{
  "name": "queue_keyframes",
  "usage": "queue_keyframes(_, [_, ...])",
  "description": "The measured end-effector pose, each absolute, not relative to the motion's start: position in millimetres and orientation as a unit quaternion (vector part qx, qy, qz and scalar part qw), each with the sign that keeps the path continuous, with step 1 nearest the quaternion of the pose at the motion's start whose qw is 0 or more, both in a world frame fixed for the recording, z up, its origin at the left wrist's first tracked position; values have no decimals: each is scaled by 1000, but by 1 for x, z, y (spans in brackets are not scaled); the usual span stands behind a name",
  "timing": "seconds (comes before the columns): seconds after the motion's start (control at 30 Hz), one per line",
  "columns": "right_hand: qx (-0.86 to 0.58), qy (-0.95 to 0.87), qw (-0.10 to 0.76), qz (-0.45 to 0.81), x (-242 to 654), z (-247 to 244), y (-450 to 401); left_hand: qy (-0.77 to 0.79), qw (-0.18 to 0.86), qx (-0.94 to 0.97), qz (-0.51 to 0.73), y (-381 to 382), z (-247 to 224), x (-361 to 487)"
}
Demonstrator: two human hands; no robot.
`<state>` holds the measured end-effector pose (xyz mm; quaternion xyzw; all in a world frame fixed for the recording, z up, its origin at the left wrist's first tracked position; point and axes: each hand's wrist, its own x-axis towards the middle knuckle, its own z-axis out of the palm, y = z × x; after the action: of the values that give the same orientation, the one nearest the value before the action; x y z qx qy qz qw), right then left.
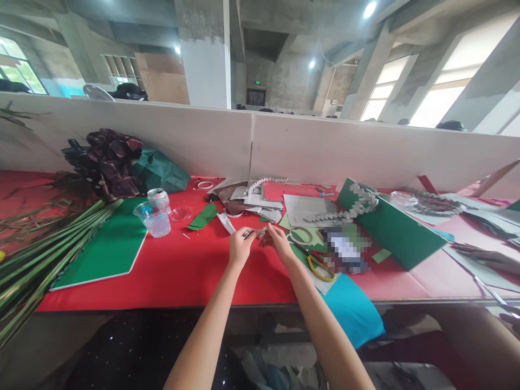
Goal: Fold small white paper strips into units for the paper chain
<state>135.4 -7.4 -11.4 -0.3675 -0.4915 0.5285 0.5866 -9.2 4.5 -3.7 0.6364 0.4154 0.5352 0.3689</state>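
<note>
Above the red tabletop, my left hand [240, 246] and my right hand [279, 242] are close together with fingertips pinched. A small pale strip [260, 232] that looks like paper spans between them; its exact shape is too small to make out. Something small and dark shows at my left fingertips. Just right of my right hand lie pliers with yellow handles [319, 268] and a roll of tape [299, 236]. A folded white piece of paper [226, 222] rests just beyond my left hand. Behind are newspaper sheets [306, 208] and a zigzag chain of folded paper [357, 205].
A green board [390, 227] stands upright on the right; a blue sheet [353, 314] hangs over the front edge. Leftward are a plastic cup [156, 221], a can [158, 199], a green board [101, 249] and long leaves [52, 254]. Another person's hand [487, 257] is far right.
</note>
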Motion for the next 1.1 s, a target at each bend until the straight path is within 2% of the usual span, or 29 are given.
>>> queue_keyframes(0.13, [-394, -548, 582, 454, 132, -15, -6, 439, 333, 649, 524, 7, -7, -11])
queue_keyframes(0.33, [-401, -552, 585, 438, 134, -20, -2, 440, 289, 680, 511, 8, -12, -10])
queue_keyframes(0.6, [-384, -552, 576, 465, 133, -17, -3, 419, 306, 688, 508, 6, -8, -10])
queue_keyframes(1.1, [-406, -598, 572, 387, 133, -15, -5, 446, 309, 681, 493, 9, -12, -11])
